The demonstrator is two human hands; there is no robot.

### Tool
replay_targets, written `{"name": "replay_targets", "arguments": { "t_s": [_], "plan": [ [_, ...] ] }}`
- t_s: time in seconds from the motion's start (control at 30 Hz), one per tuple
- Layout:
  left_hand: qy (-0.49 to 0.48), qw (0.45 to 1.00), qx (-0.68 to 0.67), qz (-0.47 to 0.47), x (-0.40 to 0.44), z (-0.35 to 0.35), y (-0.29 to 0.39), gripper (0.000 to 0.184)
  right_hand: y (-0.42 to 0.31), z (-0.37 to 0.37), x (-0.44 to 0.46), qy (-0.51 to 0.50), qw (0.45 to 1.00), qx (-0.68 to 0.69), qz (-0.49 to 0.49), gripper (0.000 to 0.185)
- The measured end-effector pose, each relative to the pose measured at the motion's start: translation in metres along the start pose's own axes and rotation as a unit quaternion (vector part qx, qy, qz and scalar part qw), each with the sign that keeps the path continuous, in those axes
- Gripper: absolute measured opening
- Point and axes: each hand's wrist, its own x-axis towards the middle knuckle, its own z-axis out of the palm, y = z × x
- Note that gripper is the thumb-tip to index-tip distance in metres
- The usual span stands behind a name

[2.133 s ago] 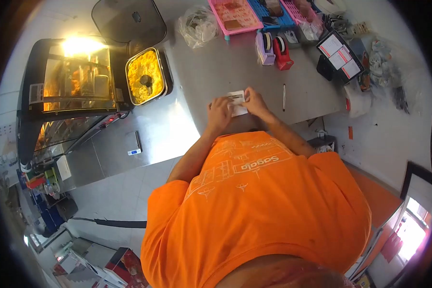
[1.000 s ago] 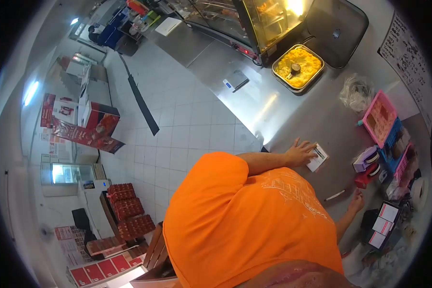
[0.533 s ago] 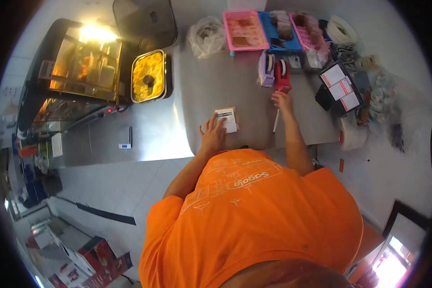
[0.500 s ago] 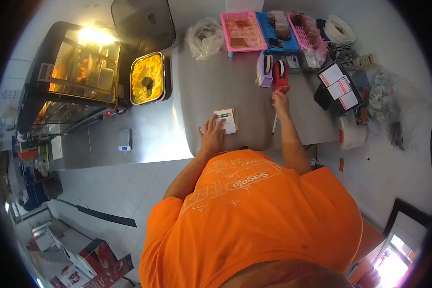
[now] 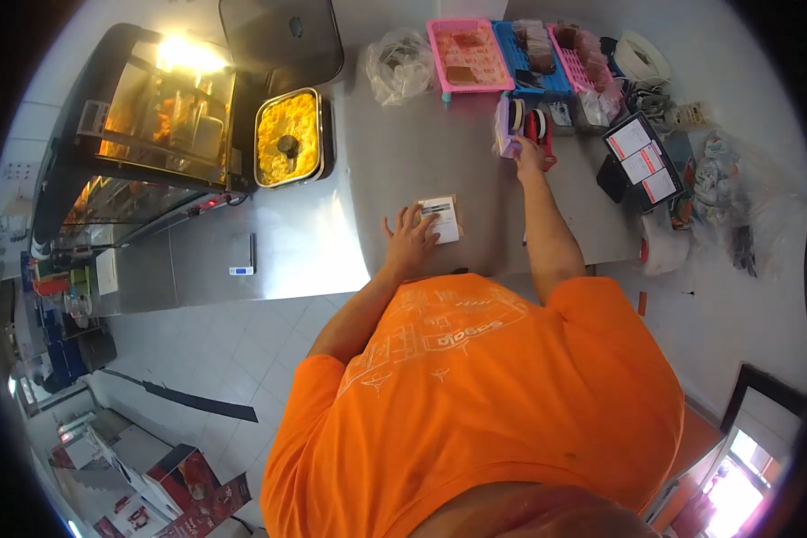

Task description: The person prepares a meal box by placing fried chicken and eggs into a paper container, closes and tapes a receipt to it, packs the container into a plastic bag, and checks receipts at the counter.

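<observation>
My left hand (image 5: 410,238) lies with fingers spread on the counter, its fingertips resting on a white printed slip (image 5: 443,226). Under the slip shows the edge of a brown paper piece (image 5: 456,205). Out to the right, my right hand (image 5: 530,160) reaches the front end of a purple tape dispenser (image 5: 505,134), its fingers closed together there; what they pinch is too small to make out. Just beside it stands a red tape dispenser (image 5: 545,148), partly behind the hand. Most of a thin pen-like stick (image 5: 524,240) is hidden by my right forearm.
Pink and blue baskets (image 5: 472,56) of packets line the back. A tablet (image 5: 644,161) stands at right, near plastic bags (image 5: 722,184). Leftward are a clear bag (image 5: 398,67), a metal pan of yellow food (image 5: 289,130), a lit display warmer (image 5: 157,121) and a small scale (image 5: 241,260).
My right hand has moved from the front of the red tape dispenser leftward to the purple one. My left hand stays at the slip, its fingers a little shifted. The camera view has shifted slightly.
</observation>
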Motion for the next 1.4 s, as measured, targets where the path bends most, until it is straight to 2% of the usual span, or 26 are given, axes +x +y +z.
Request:
{"name": "replay_targets", "arguments": {
  "t_s": [0.07,0.1,0.27,0.33,0.37,0.43,0.5,0.6,0.63,0.73,0.83,0.93,1.0,1.03,1.1,1.17,1.27,1.37,1.4],
  "plan": [
    [-0.008,1.0,0.003,0.002,-0.006,-0.002,-0.001,0.045,0.018,-0.009,-0.008,-0.022,0.994,0.083,-0.073,0.01],
    [-0.012,1.0,0.004,0.005,-0.005,-0.002,-0.004,0.044,0.021,-0.011,-0.016,-0.053,0.991,0.103,-0.073,0.013],
    [-0.003,0.999,-0.009,0.034,-0.004,-0.005,-0.011,0.046,-0.028,0.014,-0.094,-0.008,0.984,-0.165,-0.069,0.045],
    [0.002,0.999,-0.01,0.039,0.002,-0.008,-0.012,0.047,-0.023,0.02,-0.102,-0.04,0.98,-0.195,0.029,0.041],
    [0.003,0.999,-0.01,0.037,0.004,-0.008,-0.013,0.048,-0.011,0.022,-0.106,-0.083,0.973,-0.173,0.131,0.033],
    [-0.002,0.999,-0.015,0.034,0.001,-0.008,-0.013,0.048,0.015,0.031,-0.139,-0.294,0.94,-0.097,0.147,0.034],
    [-0.009,0.999,-0.018,0.037,0.001,-0.009,-0.016,0.048,0.025,0.062,-0.184,-0.353,0.909,-0.174,0.136,0.058],
    [0.003,0.999,-0.001,0.05,0.001,0.0,-0.018,0.049,0.072,0.076,-0.196,-0.245,0.915,-0.309,-0.086,0.041],
    [0.001,0.999,0.0,0.05,0.001,0.002,-0.019,0.049,0.073,0.075,-0.194,-0.241,0.901,-0.348,-0.099,0.054],
    [-0.007,0.999,0.004,0.048,-0.001,0.004,-0.018,0.049,0.047,0.09,-0.212,-0.114,0.86,-0.487,-0.097,0.074],
    [-0.02,0.999,0.006,0.048,-0.001,0.0,-0.018,0.049,0.033,0.117,-0.21,-0.011,0.819,-0.573,0.039,0.081],
    [-0.031,0.998,0.008,0.048,-0.001,-0.001,-0.015,0.05,0.033,0.125,-0.205,0.01,0.813,-0.582,0.02,0.079],
    [-0.038,0.998,0.017,0.049,0.001,-0.001,-0.018,0.051,0.061,0.101,-0.182,0.11,0.877,-0.453,-0.12,0.071],
    [-0.04,0.998,0.019,0.05,0.002,-0.002,-0.018,0.052,0.065,0.088,-0.165,0.159,0.892,-0.379,-0.189,0.068],
    [-0.049,0.997,0.02,0.048,0.0,-0.004,-0.018,0.053,0.042,0.065,-0.141,0.249,0.839,-0.282,-0.392,0.057],
    [-0.061,0.997,0.015,0.045,-0.002,-0.006,-0.017,0.054,0.018,0.051,-0.105,0.289,0.81,-0.257,-0.44,0.04],
    [-0.063,0.997,0.018,0.043,-0.001,-0.003,-0.016,0.053,-0.006,0.023,-0.039,0.125,0.876,-0.386,-0.259,0.03],
    [-0.062,0.997,0.015,0.04,-0.001,-0.003,-0.016,0.053,-0.052,0.031,-0.054,0.07,0.961,-0.268,0.017,0.025],
    [-0.063,0.997,0.012,0.039,-0.002,-0.004,-0.016,0.054,-0.046,0.024,-0.05,0.039,0.981,-0.19,0.005,0.025]
  ]
}}
